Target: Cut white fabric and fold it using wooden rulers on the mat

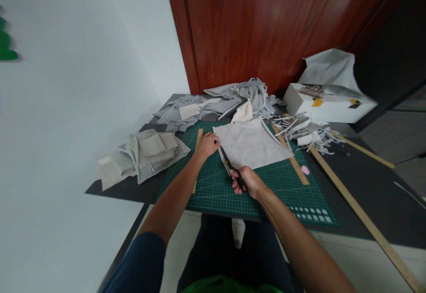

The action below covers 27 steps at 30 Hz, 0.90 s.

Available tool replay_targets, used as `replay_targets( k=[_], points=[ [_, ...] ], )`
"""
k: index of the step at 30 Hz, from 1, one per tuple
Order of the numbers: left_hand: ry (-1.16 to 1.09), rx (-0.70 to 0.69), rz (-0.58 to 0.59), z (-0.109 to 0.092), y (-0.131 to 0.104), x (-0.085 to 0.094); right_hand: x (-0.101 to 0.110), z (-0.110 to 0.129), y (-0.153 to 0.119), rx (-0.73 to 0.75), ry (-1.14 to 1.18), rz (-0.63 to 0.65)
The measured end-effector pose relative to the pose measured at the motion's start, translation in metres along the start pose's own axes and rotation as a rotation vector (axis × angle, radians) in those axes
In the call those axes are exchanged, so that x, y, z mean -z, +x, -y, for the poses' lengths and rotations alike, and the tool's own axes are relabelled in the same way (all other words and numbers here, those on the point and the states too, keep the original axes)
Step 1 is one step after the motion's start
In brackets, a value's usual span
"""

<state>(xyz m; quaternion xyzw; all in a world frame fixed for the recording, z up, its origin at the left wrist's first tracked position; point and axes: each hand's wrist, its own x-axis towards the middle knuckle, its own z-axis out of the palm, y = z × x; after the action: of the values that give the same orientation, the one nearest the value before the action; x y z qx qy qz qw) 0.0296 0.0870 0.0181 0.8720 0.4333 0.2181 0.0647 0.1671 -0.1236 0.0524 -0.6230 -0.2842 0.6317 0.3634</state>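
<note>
A light grey piece of fabric (254,142) lies spread over a green cutting mat (213,204). Black-handled scissors (239,177) are in my right hand (248,181), fingers wrapped round the handles. Their blades run along the fabric's left edge, pointing away from me toward my left hand. At the upper part of that edge, my left hand (208,145) is closed on the fabric, its fingertips close to the scissor tips. A narrow strip lies along the blades. One wooden ruler (195,182) passes under my left forearm, and another ruler (299,171) lies partly under the fabric's right side.
Folded fabric pieces (153,151) are stacked at the left. Grey scraps (233,95) heap along the back by the wooden door (259,31). At right are cut strips (309,131), a white box (346,106), a long wooden stick (359,208) and a pink scrap (305,170).
</note>
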Motion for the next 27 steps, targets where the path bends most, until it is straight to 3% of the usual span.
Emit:
replay_targets(
  k=[8, 27],
  points=[
    [-0.029, 0.038, -0.090, 0.015, -0.014, -0.010, 0.001, 0.002, 0.000, -0.012, 0.008, 0.014],
    [-0.075, 0.066, -0.077, 0.017, -0.013, -0.011, -0.014, 0.010, 0.015, -0.010, 0.012, -0.010]
  ],
)
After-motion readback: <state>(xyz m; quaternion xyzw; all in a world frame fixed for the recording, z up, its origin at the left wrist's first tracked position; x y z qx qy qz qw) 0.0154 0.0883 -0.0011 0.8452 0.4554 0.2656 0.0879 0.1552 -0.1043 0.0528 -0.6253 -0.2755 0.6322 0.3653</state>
